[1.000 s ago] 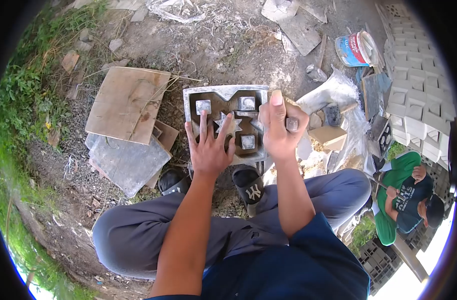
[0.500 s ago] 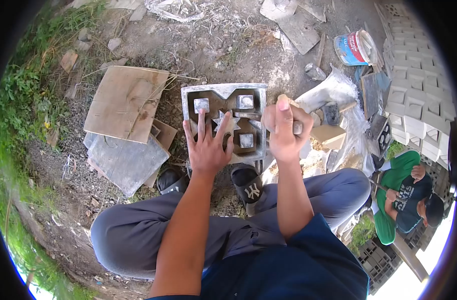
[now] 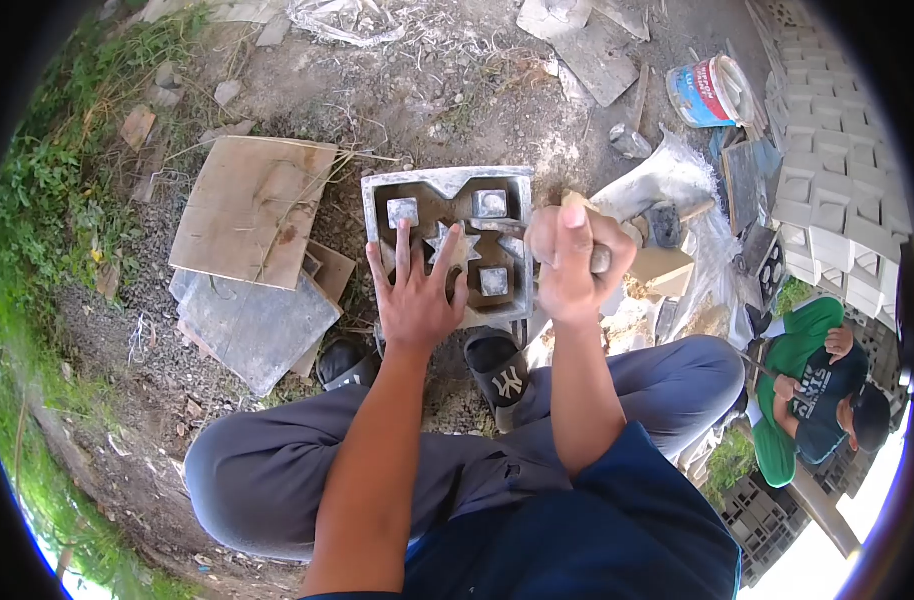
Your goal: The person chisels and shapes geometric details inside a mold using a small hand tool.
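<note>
A grey block mould [image 3: 447, 178] with a star-shaped core [image 3: 465, 250] and several square cores lies in front of my feet. My left hand [image 3: 419, 298] rests on it with fingers spread, the fingertips near the star and the upper left square core [image 3: 402, 212]. In my right fist [image 3: 577, 262] is a hand tool with a narrow flat blade [image 3: 497, 227]; its blade reaches over the right side of the mould, between the two right-hand square cores. My fingers hide most of its handle, so its exact kind is unclear.
Wooden boards [image 3: 252, 205] are piled on the left. A paint bucket [image 3: 712, 92] stands at upper right, near stacked pale blocks [image 3: 827, 190]. A torn plastic sack [image 3: 667, 180] lies right of the mould. Another person [image 3: 817, 390] sits at far right, holding a tool.
My right hand has shifted very slightly, and the blade is tilted a little differently over the mould. My left hand stays in place.
</note>
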Motion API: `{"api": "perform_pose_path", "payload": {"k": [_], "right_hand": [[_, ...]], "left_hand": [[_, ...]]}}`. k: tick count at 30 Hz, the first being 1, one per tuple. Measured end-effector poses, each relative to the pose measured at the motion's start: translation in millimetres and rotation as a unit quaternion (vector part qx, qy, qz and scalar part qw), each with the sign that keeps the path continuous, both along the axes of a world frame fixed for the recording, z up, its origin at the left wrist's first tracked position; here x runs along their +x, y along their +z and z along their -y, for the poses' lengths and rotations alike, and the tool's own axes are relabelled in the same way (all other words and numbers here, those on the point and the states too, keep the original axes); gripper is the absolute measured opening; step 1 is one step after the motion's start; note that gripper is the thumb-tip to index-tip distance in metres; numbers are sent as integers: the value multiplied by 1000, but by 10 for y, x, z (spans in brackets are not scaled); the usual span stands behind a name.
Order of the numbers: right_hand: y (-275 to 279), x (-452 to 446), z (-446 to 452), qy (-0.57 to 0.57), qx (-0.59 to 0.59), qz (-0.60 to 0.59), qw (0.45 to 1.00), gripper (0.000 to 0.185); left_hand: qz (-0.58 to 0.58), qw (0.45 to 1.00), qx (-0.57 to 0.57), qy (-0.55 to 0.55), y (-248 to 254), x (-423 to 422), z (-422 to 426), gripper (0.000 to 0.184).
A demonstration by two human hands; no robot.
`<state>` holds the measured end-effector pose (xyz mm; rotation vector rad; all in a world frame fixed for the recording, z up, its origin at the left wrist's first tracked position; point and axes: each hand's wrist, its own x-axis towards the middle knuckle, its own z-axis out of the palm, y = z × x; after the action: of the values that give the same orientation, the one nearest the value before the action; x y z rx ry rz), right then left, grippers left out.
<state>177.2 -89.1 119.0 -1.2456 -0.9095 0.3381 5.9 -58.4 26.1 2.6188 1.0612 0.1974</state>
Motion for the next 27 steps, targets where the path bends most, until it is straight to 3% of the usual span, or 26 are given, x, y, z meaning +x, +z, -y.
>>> {"api": "perform_pose_path", "payload": {"k": [2,4,5,8,9,11,13,16,17,21,24,27], "right_hand": [[-4,22,40,56,60,7,997,20],[-61,-14,-29,5,-8,-9,1000,21],[-23,-2,-12,-8,21,-52,998,34],[5,-2,16,21,67,-88,994,48],[-95,5,-16,16,10,-70,997,25],[-160,55,74,2,-47,-46,998,4],[21,73,73,45,68,-27,996,8],[-67,5,105,49,101,-30,993,8],[-95,18,109,37,58,-11,998,7],[-54,-4,51,55,75,19,995,5],[-95,32,82,9,-3,18,1000,5],[-62,72,141,57,9,39,998,18]], "left_hand": [[10,1000,-4,2,2,-27,7,69],[-10,1000,-2,-5,30,-8,0,69],[-10,1000,-11,0,20,2,5,69],[-9,1000,-14,0,-2,-13,4,68],[-14,1000,-16,-1,3,-19,2,68],[-15,1000,-16,-6,21,-24,40,68],[-10,1000,-10,0,6,-5,0,69],[-14,1000,-9,-1,9,-15,-2,69],[-18,1000,-11,-5,35,-8,-5,69],[-1,1000,-17,4,-17,-23,10,70],[-6,1000,-15,-1,20,-5,2,67],[-9,1000,-12,5,17,-27,-18,68]]}}
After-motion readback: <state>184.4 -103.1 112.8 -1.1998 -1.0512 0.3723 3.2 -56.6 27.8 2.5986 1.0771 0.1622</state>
